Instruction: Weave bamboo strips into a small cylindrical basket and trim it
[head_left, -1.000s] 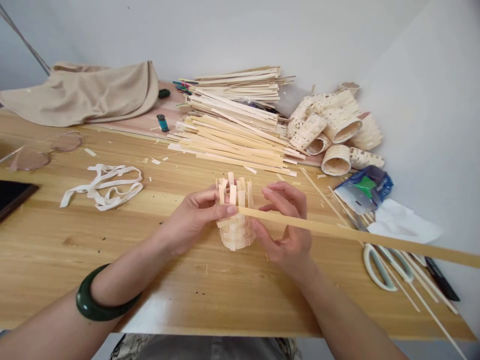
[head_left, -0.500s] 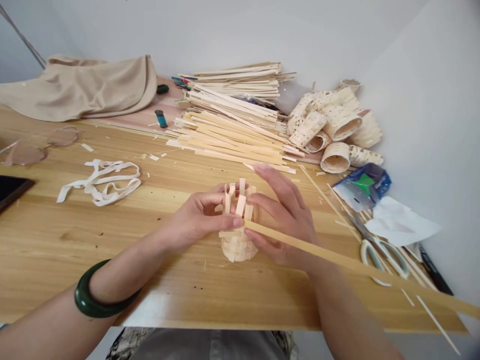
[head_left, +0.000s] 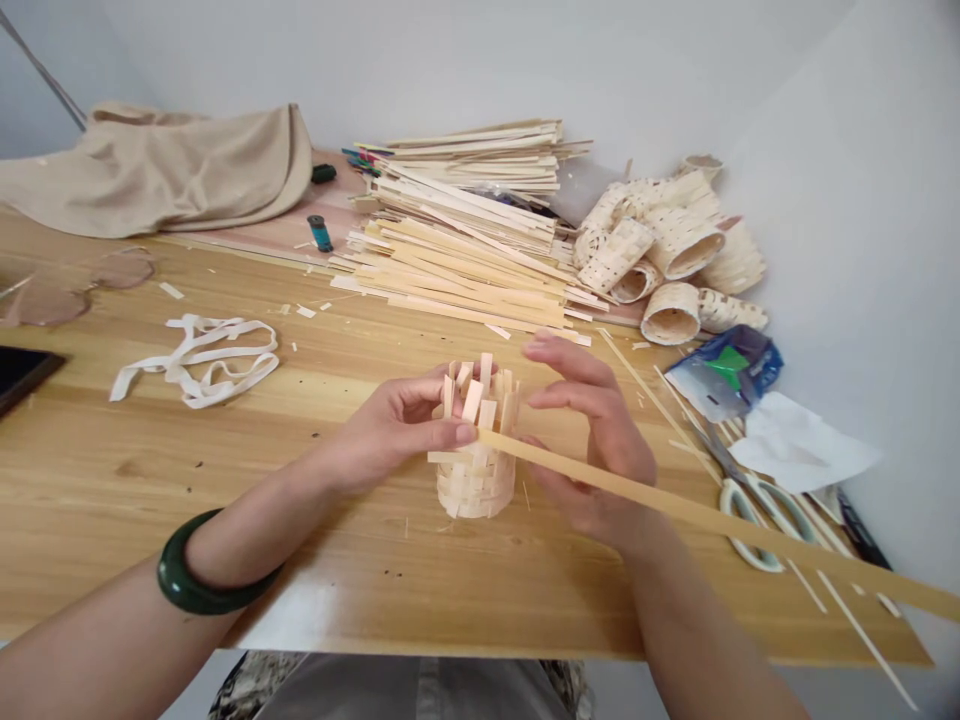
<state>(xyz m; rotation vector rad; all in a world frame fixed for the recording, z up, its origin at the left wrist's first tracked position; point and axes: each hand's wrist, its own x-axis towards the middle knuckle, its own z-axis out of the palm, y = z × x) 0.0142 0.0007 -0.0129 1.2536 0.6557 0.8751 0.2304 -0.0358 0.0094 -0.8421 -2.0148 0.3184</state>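
A small woven basket (head_left: 475,487) of pale strips stands upright on the wooden table (head_left: 337,590), its loose strip ends sticking up around the rim. My left hand (head_left: 397,425) pinches its upper left side, the thumb on the front near the end of a long yellowish strip (head_left: 660,503). From there the strip runs right, past my right wrist, to the frame's right edge. My right hand (head_left: 596,435) is just right of the basket with fingers apart; its thumb is partly hidden behind the strip.
Bundles of flat strips (head_left: 465,265) lie at the back, with finished woven tubes (head_left: 671,312) to their right. Scissors (head_left: 757,510), a blue packet (head_left: 727,370) and white paper (head_left: 802,440) are at right. A white ribbon (head_left: 202,360), a teal spool (head_left: 319,233) and beige cloth (head_left: 195,170) are at left.
My right hand has moved slightly right, off the basket, and its fingers have spread. More of the basket's right side shows. My left hand still holds the basket.
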